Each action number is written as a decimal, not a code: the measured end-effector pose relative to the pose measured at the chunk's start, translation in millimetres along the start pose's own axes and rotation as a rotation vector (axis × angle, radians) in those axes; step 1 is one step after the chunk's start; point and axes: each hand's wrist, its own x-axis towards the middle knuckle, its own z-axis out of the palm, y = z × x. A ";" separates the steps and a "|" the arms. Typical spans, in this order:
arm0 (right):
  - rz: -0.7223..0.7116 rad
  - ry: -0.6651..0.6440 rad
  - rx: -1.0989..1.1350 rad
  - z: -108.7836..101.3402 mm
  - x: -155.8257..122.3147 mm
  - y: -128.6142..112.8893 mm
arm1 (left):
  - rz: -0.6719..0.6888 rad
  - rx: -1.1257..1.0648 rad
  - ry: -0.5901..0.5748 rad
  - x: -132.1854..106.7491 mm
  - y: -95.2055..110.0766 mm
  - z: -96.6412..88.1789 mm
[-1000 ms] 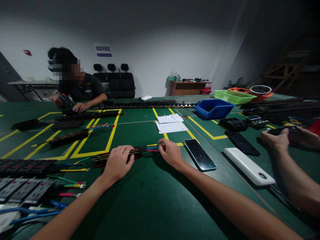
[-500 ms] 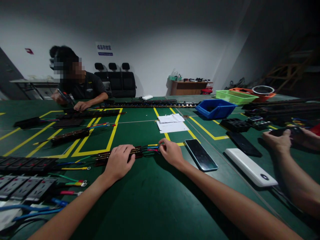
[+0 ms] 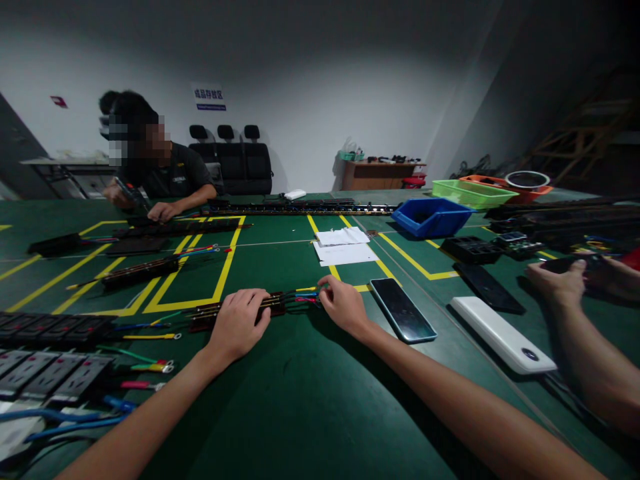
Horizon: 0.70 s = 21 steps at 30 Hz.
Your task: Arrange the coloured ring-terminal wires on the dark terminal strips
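Note:
My left hand (image 3: 239, 323) lies over a dark socket-strip body (image 3: 203, 314) with brass-coloured bars along it, its fingers and thumb curled round the sides. From the strip's right end come yellow, blue and red wires (image 3: 300, 298). At their far tips my right hand (image 3: 345, 307) is closed in a pinch; the fingers cover the wire ends, so the exact grip is hidden. To the right of that hand lies a smartphone (image 3: 403, 310), screen up.
Left stand rows of socket modules (image 3: 60, 377) with ring-ended wires, and another strip (image 3: 140, 272). Paper (image 3: 345, 253), a blue bin (image 3: 433, 217) and a white power bank (image 3: 500, 335) lie beyond and right. A co-worker's hands (image 3: 563, 283) hold a dark part; another person (image 3: 170, 177) works opposite.
Almost nothing differs. Both my hands keep their places on the strip and the wires; the view has shifted only a trace.

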 end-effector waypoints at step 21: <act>-0.037 0.029 0.000 2.6 0.5 2.2 | 0.013 0.024 0.000 -0.5 0.6 -0.7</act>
